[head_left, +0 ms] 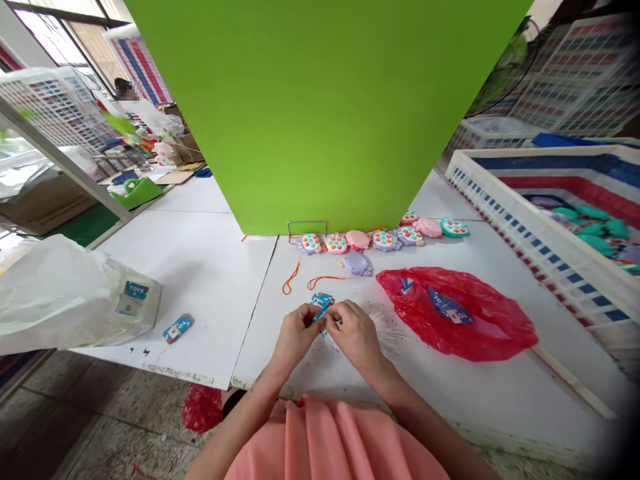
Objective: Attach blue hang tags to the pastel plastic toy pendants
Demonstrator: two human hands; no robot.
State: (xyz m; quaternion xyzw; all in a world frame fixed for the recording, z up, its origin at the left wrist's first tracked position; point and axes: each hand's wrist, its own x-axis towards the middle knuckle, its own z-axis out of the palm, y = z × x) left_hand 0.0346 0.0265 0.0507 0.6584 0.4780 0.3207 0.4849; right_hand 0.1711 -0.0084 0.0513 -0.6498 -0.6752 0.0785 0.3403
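Right in the middle of the white table [190, 267], the 2 hands are working close together. Both grips are pressed shut, the left hand [295, 337] and the right hand [356, 335] pinching a small blue printed card [321, 307] between their fingertips, just above the table and near its front edge. The fingers hide exactly where the card is held. A whitish scrap [330, 341] shows just beneath the hands, though what it is can't be told from here.

Look what's crowding the spot: 2 loose lengths of orange cord [291, 280] lie just ahead, and dark specks [387, 327] are scattered to the right. A big red plastic bag [493, 313] is spread beside the right hand, with a row of pastel toy phones [385, 239] farther up against the green board [325, 113].

Now the risks! That card is small and thin, so one loose pinch could let it slip or drop into the specks. A careless sweep of the wrist could drag a cord out of place or snag it, and the slick red bag could slide if a forearm catches it. Too much squeeze could crease the card, and there's little table left before the front edge.
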